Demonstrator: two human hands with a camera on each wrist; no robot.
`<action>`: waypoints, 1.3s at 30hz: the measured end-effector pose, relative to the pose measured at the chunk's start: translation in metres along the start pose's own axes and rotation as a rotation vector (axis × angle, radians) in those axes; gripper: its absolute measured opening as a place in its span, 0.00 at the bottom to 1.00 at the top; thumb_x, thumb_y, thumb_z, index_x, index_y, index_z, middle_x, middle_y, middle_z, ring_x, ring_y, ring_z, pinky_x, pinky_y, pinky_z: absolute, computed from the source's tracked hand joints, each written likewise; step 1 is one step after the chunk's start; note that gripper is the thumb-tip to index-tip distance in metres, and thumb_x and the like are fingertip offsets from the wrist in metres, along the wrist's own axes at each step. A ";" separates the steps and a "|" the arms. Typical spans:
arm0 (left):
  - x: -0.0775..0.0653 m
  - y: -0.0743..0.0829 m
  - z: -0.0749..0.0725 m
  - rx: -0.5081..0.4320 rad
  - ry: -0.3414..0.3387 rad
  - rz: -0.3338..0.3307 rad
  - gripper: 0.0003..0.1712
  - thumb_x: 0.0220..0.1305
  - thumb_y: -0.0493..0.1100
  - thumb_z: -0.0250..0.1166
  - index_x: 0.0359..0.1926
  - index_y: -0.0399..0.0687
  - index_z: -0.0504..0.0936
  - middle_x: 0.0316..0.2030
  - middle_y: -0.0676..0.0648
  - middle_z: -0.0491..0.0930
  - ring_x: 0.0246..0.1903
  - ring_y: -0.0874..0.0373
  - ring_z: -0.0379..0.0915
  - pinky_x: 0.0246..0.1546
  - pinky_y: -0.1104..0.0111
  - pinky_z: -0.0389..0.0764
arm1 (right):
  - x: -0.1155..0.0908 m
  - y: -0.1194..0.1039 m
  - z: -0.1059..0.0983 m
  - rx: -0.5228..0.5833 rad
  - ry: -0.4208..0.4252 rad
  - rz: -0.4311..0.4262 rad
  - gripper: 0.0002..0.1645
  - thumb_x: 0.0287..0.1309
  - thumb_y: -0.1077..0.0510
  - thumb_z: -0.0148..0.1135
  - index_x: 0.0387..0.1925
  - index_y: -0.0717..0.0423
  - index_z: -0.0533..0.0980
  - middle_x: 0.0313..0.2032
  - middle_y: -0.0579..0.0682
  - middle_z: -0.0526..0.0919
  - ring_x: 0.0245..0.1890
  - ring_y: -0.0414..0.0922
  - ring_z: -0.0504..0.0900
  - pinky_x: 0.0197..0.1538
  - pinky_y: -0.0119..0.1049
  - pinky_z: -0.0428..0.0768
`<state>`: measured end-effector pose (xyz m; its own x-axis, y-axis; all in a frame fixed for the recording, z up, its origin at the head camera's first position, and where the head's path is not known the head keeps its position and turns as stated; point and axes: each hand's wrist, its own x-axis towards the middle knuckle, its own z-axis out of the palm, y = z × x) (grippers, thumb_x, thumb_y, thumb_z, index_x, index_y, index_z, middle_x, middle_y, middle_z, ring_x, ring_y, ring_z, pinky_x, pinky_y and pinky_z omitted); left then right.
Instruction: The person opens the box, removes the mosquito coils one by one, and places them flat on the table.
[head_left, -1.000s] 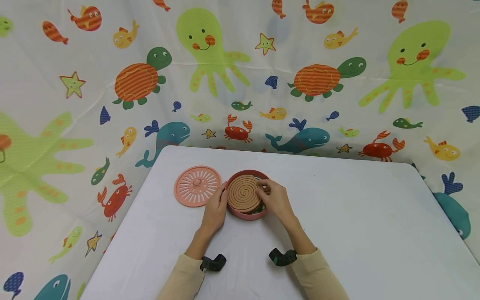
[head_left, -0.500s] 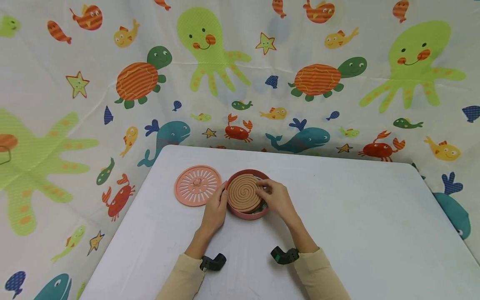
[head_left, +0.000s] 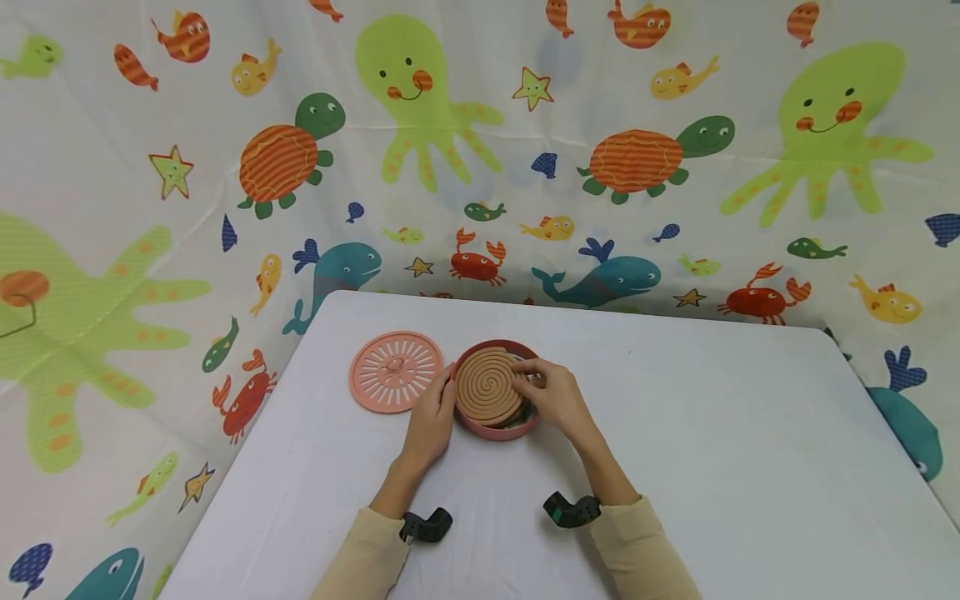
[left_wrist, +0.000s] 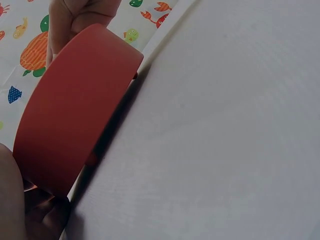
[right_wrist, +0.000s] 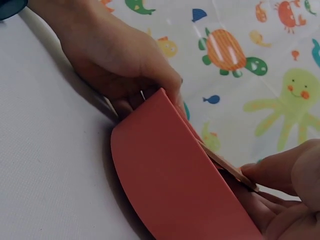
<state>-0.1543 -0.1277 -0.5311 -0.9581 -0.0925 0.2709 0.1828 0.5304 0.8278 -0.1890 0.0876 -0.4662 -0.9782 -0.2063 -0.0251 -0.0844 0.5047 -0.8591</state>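
Observation:
A tan spiral mosquito coil (head_left: pixel 486 387) lies tilted in a round red holder (head_left: pixel 498 434), its right edge raised. My right hand (head_left: pixel 557 402) pinches that edge between thumb and fingers, also visible in the right wrist view, where the coil's thin edge (right_wrist: pixel 227 165) rises above the rim. On the opposite side, my left hand (head_left: pixel 430 421) grips the holder's wall, thumb at the rim. In the left wrist view the holder's red side (left_wrist: pixel 80 105) hides most of what is inside. Something dark green shows under the coil, too small to tell.
A round pink slotted lid (head_left: pixel 397 354) lies flat on the white table (head_left: pixel 712 442), just left of the holder. The table's back edge meets a curtain (head_left: pixel 465 75) printed with sea animals. Each wrist wears a black camera band (head_left: pixel 426 526).
My right forearm has shifted very slightly to the right, with the fingers still on the coil's edge. The left hand, holder and lid look unmoved.

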 end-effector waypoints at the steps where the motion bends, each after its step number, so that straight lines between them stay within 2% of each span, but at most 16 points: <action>1: 0.000 0.000 0.000 -0.001 -0.001 -0.002 0.25 0.79 0.46 0.46 0.70 0.40 0.70 0.67 0.39 0.74 0.69 0.47 0.68 0.71 0.51 0.68 | 0.000 0.000 0.000 0.003 0.000 -0.002 0.16 0.64 0.57 0.67 0.52 0.52 0.83 0.49 0.54 0.85 0.41 0.46 0.84 0.42 0.36 0.86; 12: 0.000 0.000 0.000 0.005 -0.006 -0.016 0.26 0.80 0.47 0.46 0.70 0.41 0.70 0.67 0.40 0.73 0.70 0.48 0.67 0.71 0.52 0.68 | 0.001 0.001 0.002 0.041 0.002 0.001 0.13 0.64 0.59 0.67 0.49 0.54 0.85 0.50 0.55 0.86 0.42 0.44 0.86 0.45 0.37 0.87; 22: 0.001 0.000 -0.001 -0.003 -0.010 -0.010 0.26 0.80 0.47 0.46 0.70 0.40 0.70 0.67 0.39 0.73 0.70 0.48 0.67 0.71 0.52 0.68 | 0.001 0.001 0.000 0.063 -0.001 0.013 0.13 0.63 0.58 0.67 0.49 0.54 0.85 0.46 0.54 0.87 0.34 0.41 0.81 0.36 0.27 0.80; 39: 0.000 0.002 0.001 0.002 -0.006 -0.011 0.26 0.80 0.47 0.45 0.70 0.39 0.70 0.68 0.40 0.73 0.70 0.48 0.66 0.72 0.52 0.67 | -0.001 0.003 -0.004 0.121 -0.021 0.016 0.15 0.65 0.59 0.65 0.52 0.56 0.83 0.46 0.56 0.87 0.35 0.41 0.83 0.40 0.30 0.85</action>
<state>-0.1540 -0.1264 -0.5302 -0.9615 -0.0930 0.2587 0.1719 0.5308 0.8299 -0.1891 0.0928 -0.4669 -0.9750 -0.2165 -0.0491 -0.0437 0.4038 -0.9138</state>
